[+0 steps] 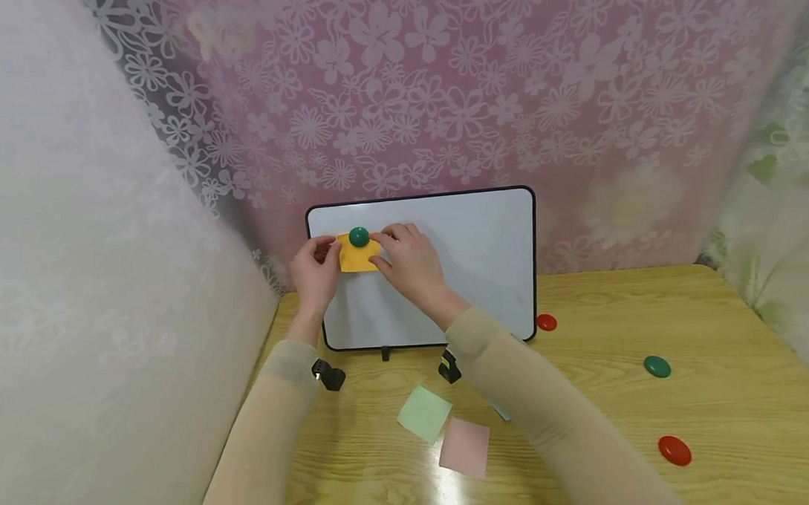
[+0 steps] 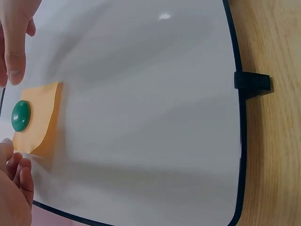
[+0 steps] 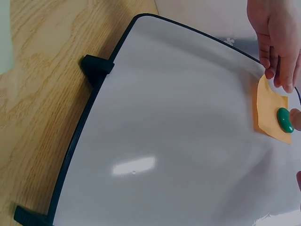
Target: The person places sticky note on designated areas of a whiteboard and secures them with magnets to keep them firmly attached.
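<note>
An orange sticky note (image 1: pixel 354 263) lies against the upper left of a whiteboard (image 1: pixel 485 264), with a round green magnet (image 1: pixel 359 237) on its upper part. My left hand (image 1: pixel 314 276) pinches the note's left edge between thumb and curled fingers. On the other side, my right hand (image 1: pixel 415 267) has its thumb and index finger spread apart by the note's right edge. One right fingertip (image 3: pixel 295 118) is at the magnet in the right wrist view. The note's lower edge (image 2: pixel 51 120) stands slightly off the board in the left wrist view.
The black-framed board stands on a wooden table (image 1: pixel 600 312), held by small black feet (image 1: pixel 385 353). A green note (image 1: pixel 425 414) and a pink note (image 1: pixel 465 449) lie in front. To the right are red magnets (image 1: pixel 674 450) and another green magnet (image 1: pixel 657 366).
</note>
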Available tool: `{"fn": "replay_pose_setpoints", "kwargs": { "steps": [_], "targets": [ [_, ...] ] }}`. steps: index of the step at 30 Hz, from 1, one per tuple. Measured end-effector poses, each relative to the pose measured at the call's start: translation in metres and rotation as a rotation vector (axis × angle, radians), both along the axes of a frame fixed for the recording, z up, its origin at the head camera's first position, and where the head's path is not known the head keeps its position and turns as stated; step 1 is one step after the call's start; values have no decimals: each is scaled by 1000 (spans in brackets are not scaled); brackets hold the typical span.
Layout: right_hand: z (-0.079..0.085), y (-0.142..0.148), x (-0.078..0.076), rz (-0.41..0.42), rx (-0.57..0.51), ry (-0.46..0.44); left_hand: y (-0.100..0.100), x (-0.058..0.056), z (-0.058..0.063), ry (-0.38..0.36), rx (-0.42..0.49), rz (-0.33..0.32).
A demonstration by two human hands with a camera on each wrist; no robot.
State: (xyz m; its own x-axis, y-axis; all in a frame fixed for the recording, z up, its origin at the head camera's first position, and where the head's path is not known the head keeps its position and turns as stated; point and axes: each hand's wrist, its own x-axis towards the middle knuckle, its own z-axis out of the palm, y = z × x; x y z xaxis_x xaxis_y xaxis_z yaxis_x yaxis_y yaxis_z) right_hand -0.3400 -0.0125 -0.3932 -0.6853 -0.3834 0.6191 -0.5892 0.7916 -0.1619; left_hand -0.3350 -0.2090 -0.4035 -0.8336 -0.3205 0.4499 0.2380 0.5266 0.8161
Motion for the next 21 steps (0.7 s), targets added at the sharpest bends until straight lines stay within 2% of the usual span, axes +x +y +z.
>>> {"fn": "replay_pose_setpoints", "kwargs": {
  "steps": [7,14,21],
  "targets": [
    [-10,13,5,26,-13,9,0,9,-15,57,24,-15],
    [-21,31,11,54,-42,16,5,22,-30,120,64,-87],
    [-30,48,22,75,-55,43,14,37,-43,141,60,-122]
  ]
}}
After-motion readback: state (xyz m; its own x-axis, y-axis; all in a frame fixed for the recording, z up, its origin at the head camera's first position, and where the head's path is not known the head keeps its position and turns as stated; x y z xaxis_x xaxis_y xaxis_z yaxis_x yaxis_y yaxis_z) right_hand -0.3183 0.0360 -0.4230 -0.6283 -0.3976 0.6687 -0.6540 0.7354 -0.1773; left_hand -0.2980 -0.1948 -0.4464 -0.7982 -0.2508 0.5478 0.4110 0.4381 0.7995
